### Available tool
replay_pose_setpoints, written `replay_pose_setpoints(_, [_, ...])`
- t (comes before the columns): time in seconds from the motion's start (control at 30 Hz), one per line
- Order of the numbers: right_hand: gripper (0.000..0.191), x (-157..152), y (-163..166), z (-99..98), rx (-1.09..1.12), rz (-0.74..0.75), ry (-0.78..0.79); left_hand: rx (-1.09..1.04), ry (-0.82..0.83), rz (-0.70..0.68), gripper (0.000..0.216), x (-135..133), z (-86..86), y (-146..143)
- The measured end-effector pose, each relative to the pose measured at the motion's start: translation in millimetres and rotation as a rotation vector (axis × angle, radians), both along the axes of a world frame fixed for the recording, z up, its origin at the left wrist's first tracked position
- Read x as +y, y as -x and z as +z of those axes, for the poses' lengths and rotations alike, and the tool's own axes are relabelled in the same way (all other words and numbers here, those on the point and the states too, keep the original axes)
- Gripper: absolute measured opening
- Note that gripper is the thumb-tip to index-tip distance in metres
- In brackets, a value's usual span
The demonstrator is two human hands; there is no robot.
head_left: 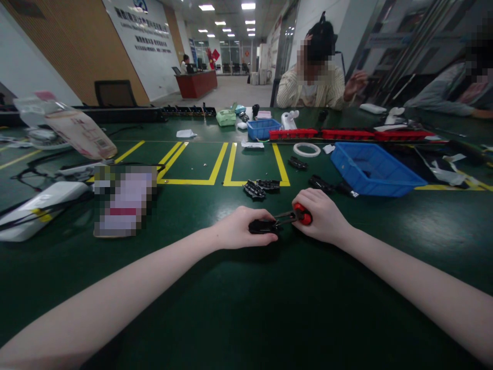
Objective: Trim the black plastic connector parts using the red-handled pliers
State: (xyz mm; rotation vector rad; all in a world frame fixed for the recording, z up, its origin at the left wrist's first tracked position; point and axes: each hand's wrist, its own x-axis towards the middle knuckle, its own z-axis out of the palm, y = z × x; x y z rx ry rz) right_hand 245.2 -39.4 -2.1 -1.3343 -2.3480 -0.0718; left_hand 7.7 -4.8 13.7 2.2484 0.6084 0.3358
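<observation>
My left hand [239, 228] pinches a small black plastic part [262, 226] between thumb and fingers, just above the green tabletop. My right hand [322, 216] is wrapped round a tool with a red handle [304, 215] and a narrow metal end; its exact kind I cannot make out. The metal end points left and meets the black part, or lies right beside it. Just beyond my hands, two ribbed black plastic pieces [254, 189] lie near the yellow tape. Another black piece [320, 183] sits behind my right hand.
A blue bin [379, 172] stands at the right, with a white tape roll [306, 149] left of it. Red strips [339, 134] run behind. At left are a phone [129, 198], a white power strip [46, 210], cables and a bottle [79, 131]. A person [314, 77] sits opposite.
</observation>
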Motion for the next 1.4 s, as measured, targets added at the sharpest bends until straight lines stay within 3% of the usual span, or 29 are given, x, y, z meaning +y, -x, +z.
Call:
replay_pose_setpoints(0.23, [0.015,0.2,-1.7,-1.7,-0.015,-0.02,-0.098,-0.019,0.005,-0.017,0.032,0.9,-2.1,0.7])
replay_pose_setpoints(0.43, [0.017,0.5,-4.9,-3.4,0.022,-0.006,-0.074,-0.055,-0.004,-0.035,0.035,-0.4,-0.4,3.6])
replay_pose_setpoints(0.87, [0.012,1.8,-4.2,-3.7,-0.112,0.083,-0.039,-0.088,-0.024,-0.088,0.03,-2.3,2.0,5.2])
replay_pose_setpoints(1.4, [0.014,-1.2,-2.5,-0.1,-0.006,0.084,0.017,-0.053,-0.045,-0.12,0.032,-1.9,2.7,3.0])
